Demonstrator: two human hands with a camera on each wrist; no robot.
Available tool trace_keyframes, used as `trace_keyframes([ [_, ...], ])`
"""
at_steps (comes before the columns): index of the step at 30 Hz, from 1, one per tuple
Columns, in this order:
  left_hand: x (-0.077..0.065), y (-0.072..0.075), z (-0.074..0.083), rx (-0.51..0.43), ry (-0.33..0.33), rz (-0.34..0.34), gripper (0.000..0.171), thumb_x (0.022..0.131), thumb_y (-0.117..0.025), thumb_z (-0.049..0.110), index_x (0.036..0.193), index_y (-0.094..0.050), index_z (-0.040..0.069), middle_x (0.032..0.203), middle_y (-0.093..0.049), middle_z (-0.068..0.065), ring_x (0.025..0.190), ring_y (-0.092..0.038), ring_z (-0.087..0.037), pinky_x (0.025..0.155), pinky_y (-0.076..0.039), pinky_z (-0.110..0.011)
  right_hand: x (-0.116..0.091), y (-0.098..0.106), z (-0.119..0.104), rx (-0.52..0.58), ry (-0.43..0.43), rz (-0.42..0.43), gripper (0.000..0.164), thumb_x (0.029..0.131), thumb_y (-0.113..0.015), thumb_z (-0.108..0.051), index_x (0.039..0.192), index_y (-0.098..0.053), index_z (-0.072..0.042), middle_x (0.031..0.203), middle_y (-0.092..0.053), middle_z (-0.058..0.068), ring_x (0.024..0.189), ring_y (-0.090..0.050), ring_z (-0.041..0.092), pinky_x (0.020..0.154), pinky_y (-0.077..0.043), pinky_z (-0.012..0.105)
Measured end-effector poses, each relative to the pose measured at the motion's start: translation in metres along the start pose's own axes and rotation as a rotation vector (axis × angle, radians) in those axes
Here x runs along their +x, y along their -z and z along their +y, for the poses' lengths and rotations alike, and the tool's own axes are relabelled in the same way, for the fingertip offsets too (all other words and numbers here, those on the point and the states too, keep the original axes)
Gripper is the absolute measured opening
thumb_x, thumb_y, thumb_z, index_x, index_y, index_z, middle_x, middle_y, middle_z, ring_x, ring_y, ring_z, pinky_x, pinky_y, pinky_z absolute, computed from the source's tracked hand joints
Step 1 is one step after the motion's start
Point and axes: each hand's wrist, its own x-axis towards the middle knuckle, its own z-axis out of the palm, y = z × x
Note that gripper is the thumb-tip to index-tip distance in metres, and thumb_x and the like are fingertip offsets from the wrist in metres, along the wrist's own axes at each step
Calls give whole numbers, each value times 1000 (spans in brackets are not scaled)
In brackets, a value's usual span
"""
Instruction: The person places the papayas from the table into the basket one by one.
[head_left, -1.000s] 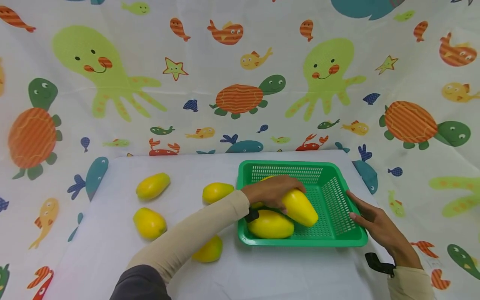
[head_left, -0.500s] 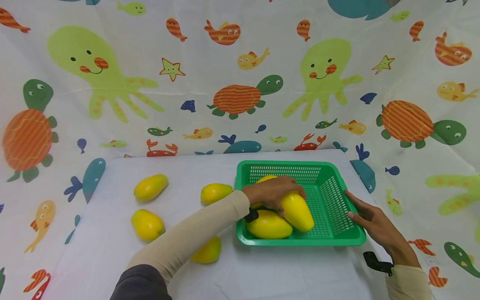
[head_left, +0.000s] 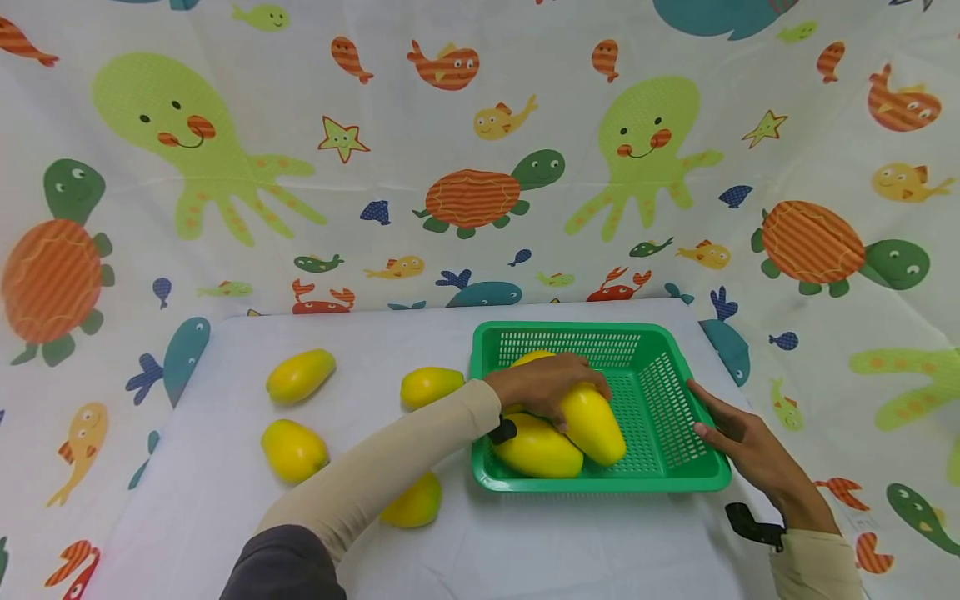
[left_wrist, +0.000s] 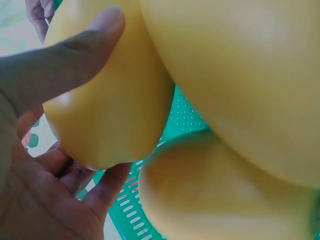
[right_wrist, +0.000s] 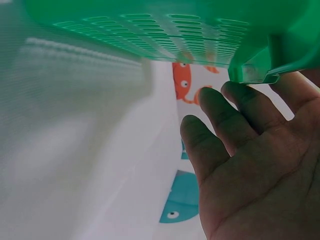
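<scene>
In the head view, my left hand (head_left: pixel 546 385) reaches over the green basket (head_left: pixel 667 483) and grips a yellow mango-shaped fruit (head_left: pixel 596 427). The left wrist view shows the thumb across this fruit (left_wrist: pixel 112 115) and curled fingertips under its end. Beside it in the basket lies a second such fruit (head_left: pixel 538 447). A third one (head_left: pixel 534 357) shows behind the hand, partly covered. My right hand (head_left: pixel 757 454) touches the basket's right rim with thumb and forefinger. Its other fingers (right_wrist: pixel 220 120) extend loosely below the rim in the right wrist view.
Several more yellow fruits lie on the white tablecloth (head_left: pixel 585 550): one at the far left (head_left: pixel 300 377), one below it (head_left: pixel 294 450), one left of the basket (head_left: pixel 431 387) and one partly behind my left sleeve (head_left: pixel 415 502). A sea-animal patterned curtain (head_left: pixel 465 100) hangs behind.
The held fruit has tilted and sunk slightly toward the basket's front, still in my left hand. My right hand stays at the rim. The whole head view has shifted a little.
</scene>
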Motion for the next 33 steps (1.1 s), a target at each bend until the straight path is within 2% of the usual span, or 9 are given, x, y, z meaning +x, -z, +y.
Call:
trace_keyframes([
  [2,1,-1,0,-3,0,-4,68,82,-94,23,143,-63,29,130,-61,2,116,-55,-16,100,-50,-27,0,0,0,-15,-3,-1,74,110,-60,-34,171,-17,-32,178,-11,17,159,-11,57,128,-31,25],
  [5,1,-2,0,-10,5,-5,68,82,-94,23,143,-64,29,130,-62,2,116,-55,-16,101,-50,-27,0,1,0,-51,-11,0,74,110,-59,-37,170,-17,-34,178,-13,15,160,-15,56,115,-35,11],
  [7,2,-3,0,-13,10,-5,69,82,-94,23,143,-64,29,130,-61,2,116,-55,-15,101,-50,-27,1,1,0,-55,-14,1,74,110,-59,-37,170,-17,-34,178,-13,15,160,-15,55,124,-36,32],
  [9,3,-3,-1,-16,13,-6,69,82,-94,24,143,-64,30,130,-62,2,116,-55,-15,101,-50,-27,1,1,0,-55,-16,1,73,110,-59,-37,170,-17,-35,178,-13,14,160,-15,55,125,-35,32],
  [11,3,-4,-2,-19,16,-8,69,81,-95,24,143,-64,30,129,-61,2,115,-56,-15,100,-51,-27,1,0,1,-43,-14,2,74,110,-59,-36,170,-17,-34,178,-12,15,160,-14,55,121,-33,16],
  [13,4,-4,-3,-21,17,-10,70,81,-95,25,143,-64,30,129,-62,3,114,-56,-14,99,-51,-26,0,0,1,-34,-11,3,74,110,-60,-36,170,-17,-34,178,-12,15,160,-13,56,107,-29,-1],
  [20,6,-7,-8,-35,22,-13,71,81,-95,25,144,-63,32,130,-62,3,114,-56,-14,101,-50,-26,0,0,0,-30,-12,8,74,109,-60,-35,170,-18,-34,178,-12,16,159,-13,57,115,-31,7],
  [24,8,-9,-10,-33,18,-14,71,81,-95,26,144,-63,32,131,-63,4,115,-57,-14,103,-49,-27,1,-1,1,-31,-1,10,73,110,-59,-35,170,-18,-34,178,-12,16,159,-14,57,97,-26,-5],
  [33,12,-14,-12,-32,34,-16,72,81,-95,31,145,-63,34,137,-64,6,117,-58,-13,111,-46,-33,-1,-2,1,-35,19,15,72,110,-59,-33,170,-18,-34,178,-13,17,159,-15,56,96,-29,-4],
])
